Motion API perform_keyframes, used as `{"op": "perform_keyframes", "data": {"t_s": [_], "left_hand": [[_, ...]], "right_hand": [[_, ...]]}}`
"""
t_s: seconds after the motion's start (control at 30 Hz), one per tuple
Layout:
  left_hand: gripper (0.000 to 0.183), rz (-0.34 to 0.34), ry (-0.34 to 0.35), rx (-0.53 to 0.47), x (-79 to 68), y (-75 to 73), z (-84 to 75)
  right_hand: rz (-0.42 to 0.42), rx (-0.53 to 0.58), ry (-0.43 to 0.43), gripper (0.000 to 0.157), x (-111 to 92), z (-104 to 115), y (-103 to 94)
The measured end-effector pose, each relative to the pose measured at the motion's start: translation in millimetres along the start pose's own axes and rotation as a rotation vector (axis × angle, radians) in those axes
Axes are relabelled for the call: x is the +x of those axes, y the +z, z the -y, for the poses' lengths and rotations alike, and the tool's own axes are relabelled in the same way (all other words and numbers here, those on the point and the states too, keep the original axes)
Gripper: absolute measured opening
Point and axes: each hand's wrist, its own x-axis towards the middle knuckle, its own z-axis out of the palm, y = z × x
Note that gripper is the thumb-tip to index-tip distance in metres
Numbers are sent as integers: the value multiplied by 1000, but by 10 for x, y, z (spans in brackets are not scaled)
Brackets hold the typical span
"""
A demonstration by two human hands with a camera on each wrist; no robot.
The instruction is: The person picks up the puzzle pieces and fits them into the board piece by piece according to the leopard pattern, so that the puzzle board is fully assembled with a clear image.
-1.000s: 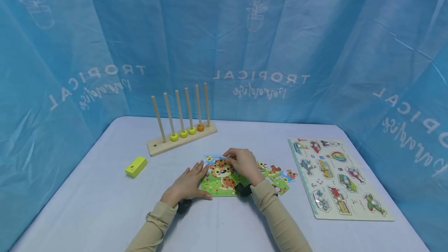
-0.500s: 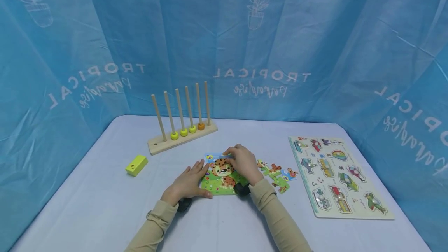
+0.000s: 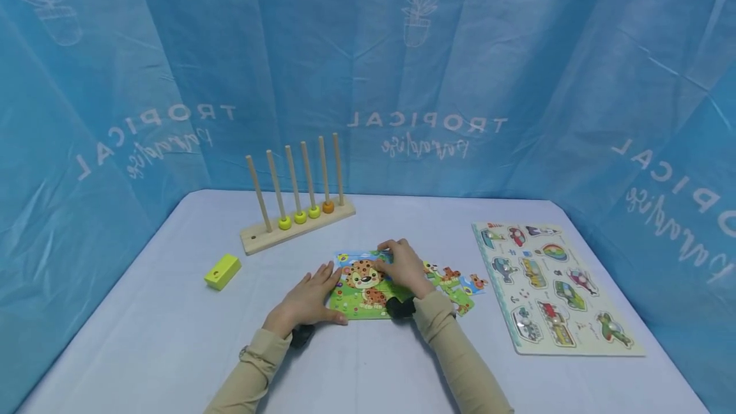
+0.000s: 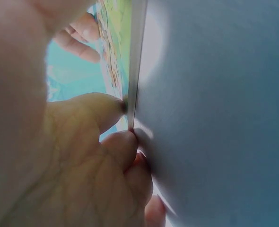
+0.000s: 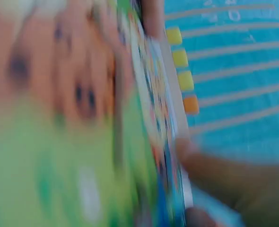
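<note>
A leopard jigsaw puzzle [image 3: 368, 292] lies flat at the table's middle, its right part hidden under my right hand. My left hand [image 3: 307, 296] rests along its left edge, fingers spread; in the left wrist view, fingertips meet the board edge [image 4: 135, 56]. Over the puzzle's upper right is my right hand [image 3: 402, 268], index finger and thumb apart and bent down to the surface near the top edge. Whether a piece is between them I cannot tell. The right wrist view is blurred, with a finger [image 5: 196, 158] at the far edge of the puzzle [image 5: 59, 156].
Several loose jigsaw pieces [image 3: 460, 292] lie right of the puzzle. Farther right is a wooden peg puzzle board [image 3: 543, 280] with vehicle pictures. A wooden rack [image 3: 305, 229] with upright rods and several beads stands behind, and a yellow block [image 3: 222, 272] lies at left.
My right hand has shifted slightly right along the puzzle's top edge, its index finger and thumb farther apart, uncovering more of the picture. The left hand stays in place.
</note>
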Motion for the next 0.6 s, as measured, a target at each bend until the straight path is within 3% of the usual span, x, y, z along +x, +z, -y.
{"op": "perform_keyframes", "data": {"t_s": [0.1,0.2,0.33,0.47,0.6], "left_hand": [[105,1,-5,-5,-2,2,-5],[105,-1,-4,-6,-4,1,-6],[105,-2,-1,3,-6,5,0],[105,-1,0,12,-7,8,17],[106,-7,5,11,0,6,28]], "right_hand": [[16,143,-49,36,1,-135,-130],[-8,251,-17,34,-9,-302,-347],[-42,275,45,37,-73,-639,-604],[29,321,12,44,-155,-955,-735],[140,348,-86,57,-190,-1038,-761]]}}
